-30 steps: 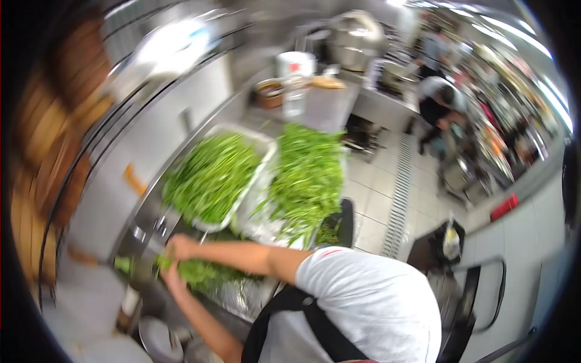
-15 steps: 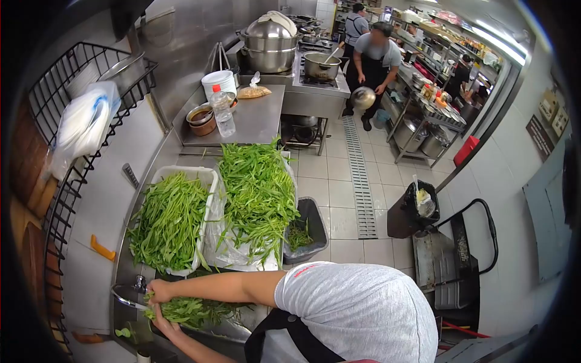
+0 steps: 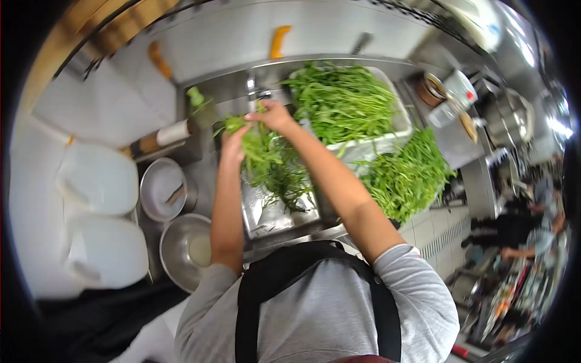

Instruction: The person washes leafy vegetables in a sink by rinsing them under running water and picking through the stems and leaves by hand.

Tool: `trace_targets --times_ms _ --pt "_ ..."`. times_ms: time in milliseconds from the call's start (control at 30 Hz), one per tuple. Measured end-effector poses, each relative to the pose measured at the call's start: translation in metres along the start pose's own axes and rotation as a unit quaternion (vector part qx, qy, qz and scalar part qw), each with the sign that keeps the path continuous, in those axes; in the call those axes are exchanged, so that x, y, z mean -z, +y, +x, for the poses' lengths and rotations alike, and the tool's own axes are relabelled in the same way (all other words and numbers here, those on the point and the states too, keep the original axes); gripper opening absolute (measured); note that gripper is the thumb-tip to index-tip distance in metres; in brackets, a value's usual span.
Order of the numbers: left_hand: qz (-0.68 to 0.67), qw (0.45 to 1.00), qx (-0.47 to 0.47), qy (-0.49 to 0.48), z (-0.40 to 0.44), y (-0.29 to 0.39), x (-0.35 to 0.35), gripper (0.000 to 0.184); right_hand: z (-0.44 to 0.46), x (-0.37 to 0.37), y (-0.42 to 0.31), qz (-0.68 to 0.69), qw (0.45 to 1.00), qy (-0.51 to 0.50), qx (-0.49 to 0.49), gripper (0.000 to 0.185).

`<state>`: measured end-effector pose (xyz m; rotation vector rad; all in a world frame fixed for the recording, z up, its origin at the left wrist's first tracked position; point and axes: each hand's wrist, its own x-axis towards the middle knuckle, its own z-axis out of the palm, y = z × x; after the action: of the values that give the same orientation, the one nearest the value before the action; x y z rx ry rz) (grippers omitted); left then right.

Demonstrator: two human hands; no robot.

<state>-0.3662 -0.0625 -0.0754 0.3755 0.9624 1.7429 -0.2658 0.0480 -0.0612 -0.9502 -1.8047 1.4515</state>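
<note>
Both hands are over the metal sink, below the faucet. My left hand is closed around a bunch of leafy green vegetables. My right hand pinches the same bunch a little higher and to the right, close to the faucet. The leaves hang down from the hands into the sink. Darker wet leaves and small scraps lie on its bottom. To the right of my right hand stands a white tub heaped with long green stems.
More greens are piled beside the tub. Metal bowls and plastic jugs stand at left. A green-topped bottle is by the sink corner. A clear bottle stands at right. Blurred people are at far right.
The view has swung around to face the sink, bringing the bowls and jugs into sight. Both hands still hold greens beneath the faucet.
</note>
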Motion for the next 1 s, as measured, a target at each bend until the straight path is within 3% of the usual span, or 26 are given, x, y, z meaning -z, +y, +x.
trace_targets --times_ms 67,167,400,467,533,600,667,700,733,800,833,933,1000 --pt "-0.013 1.000 -0.012 0.008 -0.005 0.002 0.000 0.029 -0.013 0.005 -0.047 0.045 0.994 -0.069 -0.067 0.034" --pt "-0.018 1.000 -0.002 0.006 -0.012 0.008 -0.008 0.030 -0.011 0.009 -0.061 0.136 0.970 -0.160 -0.122 0.026" --pt "-0.030 0.999 0.002 -0.014 -0.023 0.012 -0.024 0.027 -0.024 0.015 -0.053 0.137 0.969 -0.094 -0.183 0.023" --pt "-0.046 0.999 0.010 -0.024 -0.026 0.010 -0.027 0.029 -0.023 0.015 -0.039 0.161 0.973 -0.061 -0.154 0.025" --pt "-0.065 0.997 0.013 -0.036 -0.023 0.008 -0.024 0.031 -0.017 0.021 -0.027 0.079 0.994 0.043 -0.063 0.030" --pt "-0.090 0.995 0.009 -0.032 -0.024 0.009 -0.024 0.031 -0.017 0.034 -0.021 0.062 0.994 0.046 -0.073 0.033" --pt "-0.079 0.996 0.009 -0.038 -0.021 0.010 -0.021 0.034 -0.024 0.045 -0.030 -0.207 0.975 0.068 -0.044 0.034" --pt "-0.073 0.997 0.008 -0.039 -0.019 0.010 -0.019 0.036 -0.027 0.046 -0.032 -0.275 0.958 0.076 -0.021 0.035" --pt "-0.067 0.997 0.007 -0.041 -0.019 0.011 -0.021 0.038 -0.026 0.044 -0.034 -0.275 0.958 0.078 -0.020 0.035" --pt "-0.064 0.997 0.028 -0.039 -0.018 0.012 -0.026 0.039 -0.024 0.034 -0.037 -0.101 0.993 -0.035 0.057 0.036" --pt "-0.061 0.996 0.048 -0.035 -0.017 0.012 -0.028 0.042 -0.032 0.030 -0.050 -0.076 0.995 -0.063 0.012 0.032" --pt "-0.122 0.989 0.031 -0.078 -0.013 0.007 -0.032 0.047 -0.034 0.023 -0.055 -0.175 0.978 -0.112 0.012 0.029" --pt "-0.116 0.989 0.023 -0.090 -0.015 0.009 -0.031 0.048 -0.037 0.021 -0.054 -0.128 0.983 -0.128 0.040 0.028"
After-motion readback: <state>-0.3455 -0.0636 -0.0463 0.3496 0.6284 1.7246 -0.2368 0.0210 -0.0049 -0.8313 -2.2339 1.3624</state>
